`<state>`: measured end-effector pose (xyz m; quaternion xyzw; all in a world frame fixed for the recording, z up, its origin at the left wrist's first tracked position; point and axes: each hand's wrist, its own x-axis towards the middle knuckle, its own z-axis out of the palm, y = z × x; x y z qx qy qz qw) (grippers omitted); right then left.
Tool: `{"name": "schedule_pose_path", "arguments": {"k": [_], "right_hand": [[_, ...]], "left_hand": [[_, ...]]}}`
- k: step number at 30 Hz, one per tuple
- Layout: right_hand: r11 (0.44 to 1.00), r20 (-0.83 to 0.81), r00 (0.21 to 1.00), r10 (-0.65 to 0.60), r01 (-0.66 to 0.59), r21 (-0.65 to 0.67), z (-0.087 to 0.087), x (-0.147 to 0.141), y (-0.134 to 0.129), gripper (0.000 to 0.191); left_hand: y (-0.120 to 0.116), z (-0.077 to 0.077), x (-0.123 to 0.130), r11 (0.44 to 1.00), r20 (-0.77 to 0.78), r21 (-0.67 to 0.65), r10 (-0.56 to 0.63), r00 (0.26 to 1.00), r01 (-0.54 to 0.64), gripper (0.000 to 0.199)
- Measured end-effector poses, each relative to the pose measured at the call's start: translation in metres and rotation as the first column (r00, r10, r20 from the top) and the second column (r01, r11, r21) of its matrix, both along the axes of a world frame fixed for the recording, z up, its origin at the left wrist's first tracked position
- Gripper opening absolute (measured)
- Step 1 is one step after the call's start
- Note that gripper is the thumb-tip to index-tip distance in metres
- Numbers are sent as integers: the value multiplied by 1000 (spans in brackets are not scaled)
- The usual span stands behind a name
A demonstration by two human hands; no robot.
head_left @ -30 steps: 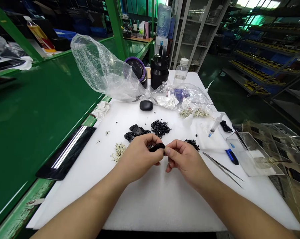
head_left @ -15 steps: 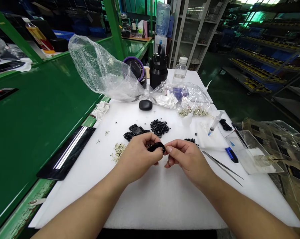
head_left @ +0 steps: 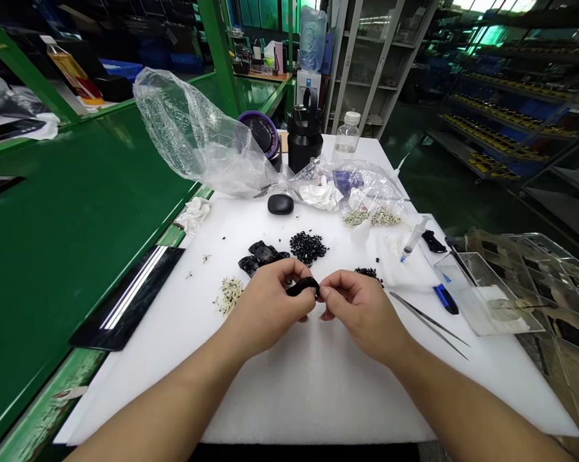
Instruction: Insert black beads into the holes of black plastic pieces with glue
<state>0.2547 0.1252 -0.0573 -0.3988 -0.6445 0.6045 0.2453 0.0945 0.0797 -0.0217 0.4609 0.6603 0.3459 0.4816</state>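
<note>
My left hand is closed round a curved black piece, whose right end shows between thumb and fingers. My right hand is pinched at that end, its fingertips touching or almost touching the piece; anything tiny between them is too small to tell. Beyond my left hand lie several black moulded pieces and a pile of small black parts. Pale small parts lie to its left. More black bits sit just behind my right hand.
Tweezers, a blue-capped pen, a syringe and a clear tray lie on the right. A black case, plastic bag and black bottle stand behind. A dark glossy panel is left.
The fingers of my right hand have curled in slightly at the end of the black piece. My left hand keeps its hold, and the view has shifted very slightly.
</note>
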Motion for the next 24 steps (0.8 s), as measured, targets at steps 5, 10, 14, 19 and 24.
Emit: {"name": "schedule_pose_path", "arguments": {"k": [5, 10, 14, 19, 24], "right_hand": [[999, -1, 999, 41, -41, 2, -1, 0, 2, 15], [998, -42, 998, 48, -49, -45, -3, 0, 2, 14], [1000, -4, 1000, 25, -25, 16, -2, 1, 0, 12], [999, -8, 999, 34, -34, 3, 2, 2, -1, 11], [998, -17, 999, 47, -46, 45, 4, 5, -2, 8]], "left_hand": [[-1, -1, 0, 1000, -8, 15, 0, 1000, 0, 7], [-2, -1, -1, 1000, 39, 22, -15, 999, 15, 8], [-3, 0, -2, 1000, 35, 14, -24, 999, 23, 10], [-2, -2, -2, 999, 46, 8, -41, 998, 40, 12], [-1, -2, -3, 997, 52, 12, -78, 996, 78, 11]]}}
